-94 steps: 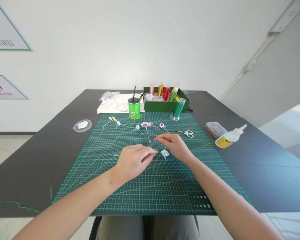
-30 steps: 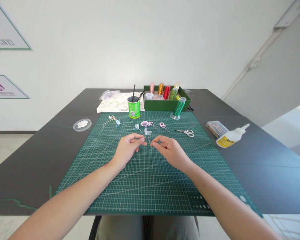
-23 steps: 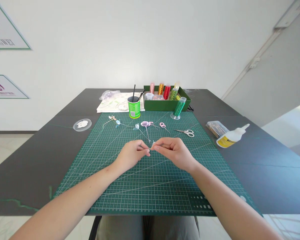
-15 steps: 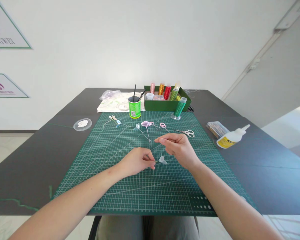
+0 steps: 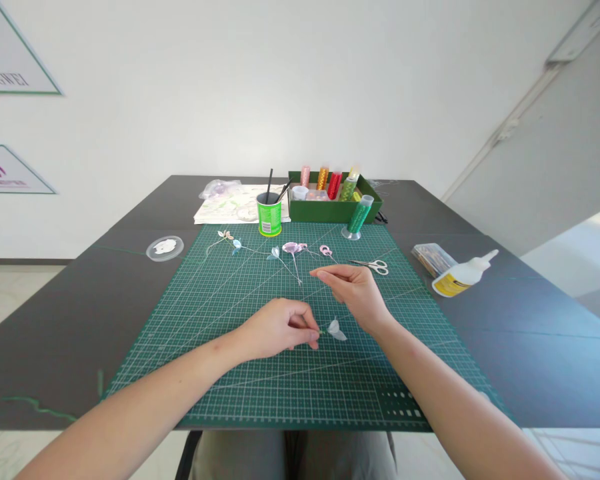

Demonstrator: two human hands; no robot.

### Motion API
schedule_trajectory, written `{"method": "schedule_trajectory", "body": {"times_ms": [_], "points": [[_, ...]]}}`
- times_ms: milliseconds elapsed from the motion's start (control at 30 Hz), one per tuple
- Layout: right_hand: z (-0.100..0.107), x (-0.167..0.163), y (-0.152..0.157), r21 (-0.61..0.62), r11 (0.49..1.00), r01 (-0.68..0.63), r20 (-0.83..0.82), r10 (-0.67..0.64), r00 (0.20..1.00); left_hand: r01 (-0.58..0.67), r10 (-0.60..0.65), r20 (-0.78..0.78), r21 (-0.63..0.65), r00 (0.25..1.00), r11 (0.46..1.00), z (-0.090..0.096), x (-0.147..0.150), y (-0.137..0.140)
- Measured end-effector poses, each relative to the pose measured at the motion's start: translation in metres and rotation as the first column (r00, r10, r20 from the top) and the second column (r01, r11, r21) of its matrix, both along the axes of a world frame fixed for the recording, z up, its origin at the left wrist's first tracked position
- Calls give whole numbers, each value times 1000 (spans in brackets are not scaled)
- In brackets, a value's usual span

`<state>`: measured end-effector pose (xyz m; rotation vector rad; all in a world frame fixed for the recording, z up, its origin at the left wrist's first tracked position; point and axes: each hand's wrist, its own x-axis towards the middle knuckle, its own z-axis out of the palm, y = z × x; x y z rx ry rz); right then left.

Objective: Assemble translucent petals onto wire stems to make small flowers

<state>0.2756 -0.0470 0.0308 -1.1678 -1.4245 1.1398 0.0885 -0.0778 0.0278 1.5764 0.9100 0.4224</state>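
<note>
My left hand (image 5: 291, 327) pinches the thin green stem of a small artificial flower (image 5: 336, 330) with pale, whitish petals. The petals point to the right, low over the green cutting mat (image 5: 220, 373). Above and right of the flower, my right hand (image 5: 353, 288) is closed in a pinch, fingertips pointing left. Whatever lies between those fingertips is too fine to make out. Beyond the hands lie a purple flower piece (image 5: 291, 248) on a wire stem, a pale blue one (image 5: 275, 253), and white-handled scissors (image 5: 377, 267).
A spool of green thread (image 5: 360, 217) stands before a dark green box (image 5: 320, 212) holding several spools. Left of it is a green can (image 5: 269, 219) with black-handled tools. A glue bottle (image 5: 463, 275) and a clear case (image 5: 434, 259) lie right; a small dish (image 5: 165, 249) sits left.
My left hand has moved slightly right and toward me, carrying the flower, whose petals have turned. My right hand has shifted only a little and stays pinched.
</note>
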Motion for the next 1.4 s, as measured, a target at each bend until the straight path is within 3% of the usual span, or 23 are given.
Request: {"method": "schedule_trajectory", "body": {"times_ms": [167, 367, 500, 667, 833, 1067, 1400], "points": [[-3, 1, 4, 98, 995, 2, 105, -13, 994, -7, 7, 41, -18, 999, 1000, 2, 0, -1], [-9, 4, 10, 106, 994, 5, 225, -29, 974, -74, 62, 93, 127, 994, 989, 8, 1, -4], [-14, 7, 13, 184, 983, 6, 293, -61, 954, -121, 101, 110, 190, 989, 974, 12, 1, -4], [-20, 11, 16, 207, 977, -53, 396, -34, 918, -225, 188, 159, 265, 969, 937, 12, -1, -2], [-19, 13, 17, 205, 967, -149, 500, 27, 865, -413, 338, 270, 300, 901, 860, 11, -4, 1], [-15, 14, 16, 177, 964, -200, 554, 71, 830, -547, 450, 339, 285, 826, 787, 7, -7, 8], [-15, 14, 16, 152, 963, -223, 564, 100, 820, -605, 534, 354, 127, 768, 786, 4, -9, 17]]}}
